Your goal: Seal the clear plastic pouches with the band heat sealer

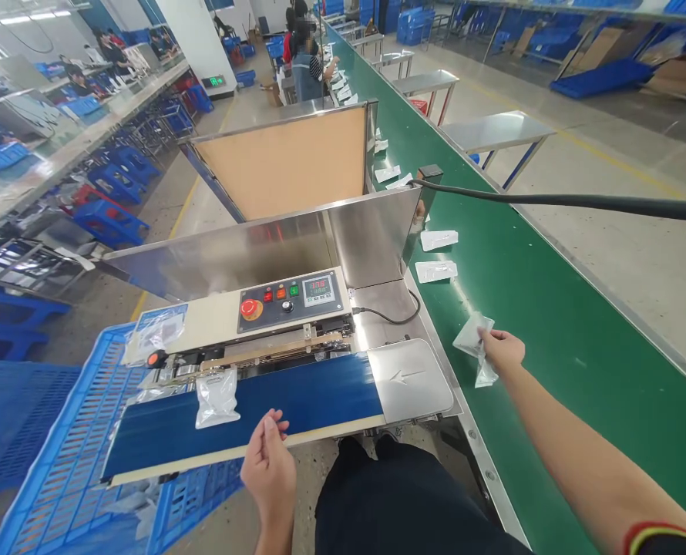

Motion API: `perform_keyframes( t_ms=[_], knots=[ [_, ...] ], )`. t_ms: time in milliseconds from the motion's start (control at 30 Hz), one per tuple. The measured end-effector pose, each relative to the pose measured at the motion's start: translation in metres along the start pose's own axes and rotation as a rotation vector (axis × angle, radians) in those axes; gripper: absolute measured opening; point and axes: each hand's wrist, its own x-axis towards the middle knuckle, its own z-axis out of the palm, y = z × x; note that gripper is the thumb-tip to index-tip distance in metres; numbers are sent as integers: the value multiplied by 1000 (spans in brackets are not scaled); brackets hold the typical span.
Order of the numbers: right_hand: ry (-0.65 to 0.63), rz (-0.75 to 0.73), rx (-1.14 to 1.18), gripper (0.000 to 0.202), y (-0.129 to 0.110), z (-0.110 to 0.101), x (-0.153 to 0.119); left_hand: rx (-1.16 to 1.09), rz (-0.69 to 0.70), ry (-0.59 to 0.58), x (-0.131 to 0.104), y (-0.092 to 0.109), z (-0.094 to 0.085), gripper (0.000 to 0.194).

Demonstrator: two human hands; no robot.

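Note:
Over the green conveyor belt (539, 308), my right hand (502, 351) pinches a small clear plastic bag (475, 336) with whitish contents; another packet (485, 374) shows just below it, and I cannot tell if it is held too. My left hand (270, 459) hovers at the front edge of the sealing machine's blue belt (314, 397). Its fingers are curled together, and whether anything is between them is hidden. A filled clear bag (216, 398) lies on the blue belt, its top edge at the sealing strip. Farther up the green belt lie white packets (435, 270).
The bag sealer's control panel (288, 301) has a red knob and lit buttons. A blue crate (59, 462) with bags inside stands at its left end. A black cable (563, 200) crosses above the green belt. Metal side tables (496, 131) line its far side; a person (308, 69) sits farther along.

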Motion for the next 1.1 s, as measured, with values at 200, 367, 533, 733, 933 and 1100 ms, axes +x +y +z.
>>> perform_keyframes(
  t_ms=[200, 367, 533, 733, 933, 1100],
  knots=[
    [-108, -193, 248, 49, -81, -49, -80, -47, 161, -396, -23, 26, 56, 48],
    [-644, -396, 274, 51, -129, -67, -171, -163, 256, -804, -44, 63, 114, 48],
    [-916, -349, 287, 51, -126, -61, -199, -220, 94, -914, -48, 66, 132, 57],
    [-902, -67, 227, 55, -118, -40, -177, -242, -260, -776, -42, 44, 146, 50],
    [-944, -35, 147, 56, -144, 12, -170, -255, -318, -667, -18, 30, 155, 50],
    [-968, -84, 139, 52, -169, 40, -190, -246, -305, -570, 3, 21, 143, 51]
  ],
)
